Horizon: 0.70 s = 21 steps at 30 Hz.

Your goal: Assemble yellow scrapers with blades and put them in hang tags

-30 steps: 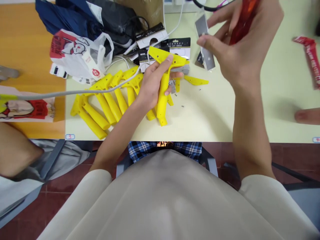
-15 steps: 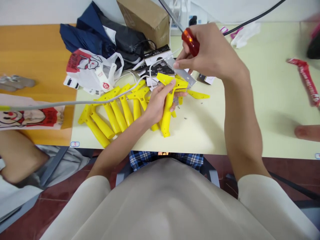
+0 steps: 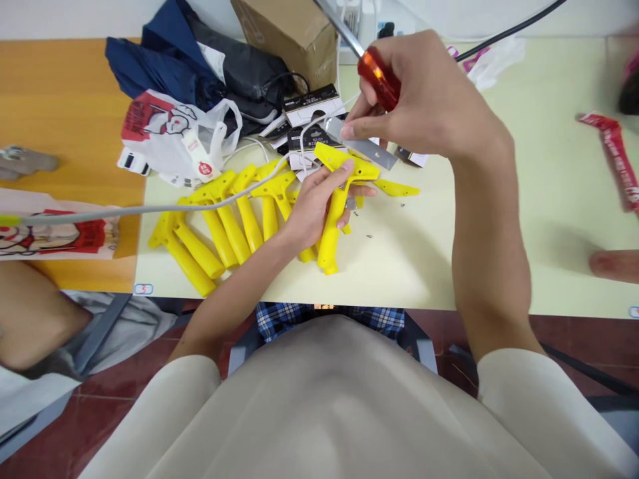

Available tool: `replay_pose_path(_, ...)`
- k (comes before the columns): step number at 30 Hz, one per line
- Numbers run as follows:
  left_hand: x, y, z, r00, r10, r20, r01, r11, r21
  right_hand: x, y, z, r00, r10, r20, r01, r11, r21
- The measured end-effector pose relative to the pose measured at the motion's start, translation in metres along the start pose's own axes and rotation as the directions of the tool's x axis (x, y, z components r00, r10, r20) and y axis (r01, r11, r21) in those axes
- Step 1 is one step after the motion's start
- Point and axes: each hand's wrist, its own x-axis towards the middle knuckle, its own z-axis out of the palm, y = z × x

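Note:
My left hand (image 3: 313, 207) is closed around a yellow plastic scraper handle (image 3: 333, 233), its wide head pointing away from me. Just above that head, my right hand (image 3: 419, 93) pinches a thin flat metal blade (image 3: 375, 154) between thumb and fingers. The same hand also keeps a screwdriver (image 3: 378, 78) with a red handle in its palm, shaft pointing up and left. A loose yellow piece (image 3: 398, 188) lies to the right of the held handle. Small screws (image 3: 369, 236) are scattered on the table nearby. Several more yellow handles (image 3: 219, 219) lie in a row left of my left hand.
Black-and-white packaging cards (image 3: 310, 106) lie behind the hands, near a cardboard box (image 3: 294, 40). A white plastic bag (image 3: 170, 133) and dark blue cloth (image 3: 164, 60) are at back left. A grey cable (image 3: 124, 209) crosses the yellow handles. A red wrapper (image 3: 613, 156) lies right.
My right hand has shifted slightly, and the blade shows more clearly above the yellow head. My left hand keeps its hold. The whole view has moved a little.

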Motion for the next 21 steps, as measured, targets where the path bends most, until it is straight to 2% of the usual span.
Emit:
replay_pose_path(4,0.000,-0.001,0.000,0.999,0.024,0.024,-0.024,0.999,-0.023,-0.001,-0.009,0.005,0.999,-0.022,0.050,0.025,0.998,-0.064)
replay_pose_path(10,0.002,-0.002,0.001,0.999,0.000,-0.033,0.001,0.999,0.054,-0.002,-0.017,0.007,0.996,-0.036,0.076,0.046,0.990,-0.132)
replay_pose_path(13,0.001,-0.001,0.002,1.000,0.006,-0.026,-0.005,1.000,0.029,-0.003,-0.019,0.007,0.995,-0.047,0.089,0.059,0.988,-0.142)
replay_pose_path(19,-0.002,-0.001,0.004,0.999,0.038,-0.028,-0.037,0.999,0.033,-0.003,-0.020,0.007,0.990,-0.033,0.137,0.052,0.989,-0.141)
replay_pose_path(21,-0.001,-0.001,0.004,0.999,0.043,-0.024,-0.041,0.998,0.054,-0.004,-0.020,0.006,0.989,0.008,0.147,0.013,0.990,-0.139)
